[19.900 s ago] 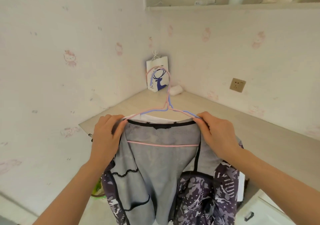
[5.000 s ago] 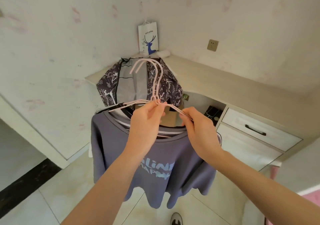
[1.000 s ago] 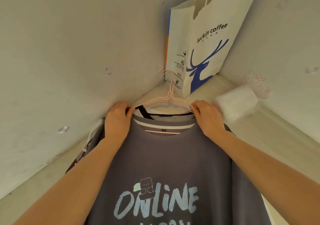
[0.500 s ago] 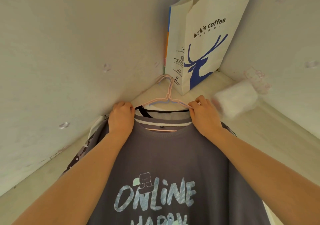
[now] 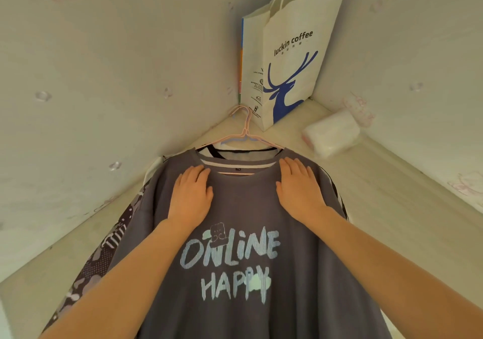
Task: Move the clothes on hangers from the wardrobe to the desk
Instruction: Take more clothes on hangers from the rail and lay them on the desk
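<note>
A grey T-shirt (image 5: 243,281) printed "ONLINE HAPPY" lies flat on the light wooden desk (image 5: 407,223), still on its pink wire hanger (image 5: 244,132), whose hook points to the corner. Under it lies a patterned purple-grey jacket (image 5: 104,255); only its left edge shows. My left hand (image 5: 192,197) rests flat, palm down, on the shirt's left shoulder. My right hand (image 5: 300,187) rests flat on the right shoulder. Neither hand grips anything.
A white paper bag (image 5: 287,59) with a blue deer stands in the desk's far corner against the walls. A white tissue pack (image 5: 332,132) lies to its right. Walls close the desk in on the left and the right.
Both hands have let go of the hanger's shoulders and now lie flat on the shirt, a little nearer to me. The shirt has settled on the desk.
</note>
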A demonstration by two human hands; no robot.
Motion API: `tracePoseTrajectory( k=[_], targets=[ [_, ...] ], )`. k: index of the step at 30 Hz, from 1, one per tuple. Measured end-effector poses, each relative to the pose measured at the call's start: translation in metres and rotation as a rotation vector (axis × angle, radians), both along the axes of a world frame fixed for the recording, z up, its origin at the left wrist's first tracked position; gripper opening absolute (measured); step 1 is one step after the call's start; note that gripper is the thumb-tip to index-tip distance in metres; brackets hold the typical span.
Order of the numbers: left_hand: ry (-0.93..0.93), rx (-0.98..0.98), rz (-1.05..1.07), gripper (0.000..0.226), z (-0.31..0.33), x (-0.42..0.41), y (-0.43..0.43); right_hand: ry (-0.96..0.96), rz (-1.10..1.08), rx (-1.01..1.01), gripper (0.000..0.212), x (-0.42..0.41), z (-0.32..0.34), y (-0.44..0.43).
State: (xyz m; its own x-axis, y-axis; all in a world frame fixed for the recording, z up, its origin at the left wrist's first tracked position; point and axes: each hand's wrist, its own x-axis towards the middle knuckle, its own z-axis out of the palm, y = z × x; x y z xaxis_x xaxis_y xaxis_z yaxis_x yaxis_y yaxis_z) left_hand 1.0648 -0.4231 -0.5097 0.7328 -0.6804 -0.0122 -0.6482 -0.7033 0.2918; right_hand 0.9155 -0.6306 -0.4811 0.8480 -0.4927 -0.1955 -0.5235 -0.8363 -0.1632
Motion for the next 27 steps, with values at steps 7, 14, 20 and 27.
tracePoseTrajectory(
  k=[7,14,20,27],
  targets=[
    [0.042,0.009,-0.109,0.046,0.005,-0.079,0.045,0.039,0.013,0.029,0.057,-0.066,0.011,0.073],
    [0.058,0.027,-0.183,0.032,0.006,-0.145,0.11,0.039,-0.058,0.079,0.06,-0.14,0.013,0.161],
    [0.037,0.055,-0.224,0.035,0.011,-0.198,0.175,0.091,-0.14,0.06,0.057,-0.204,0.021,0.24],
    [-0.031,0.026,-0.396,0.035,0.021,-0.242,0.243,0.071,-0.289,0.109,0.055,-0.275,0.028,0.328]
  ],
)
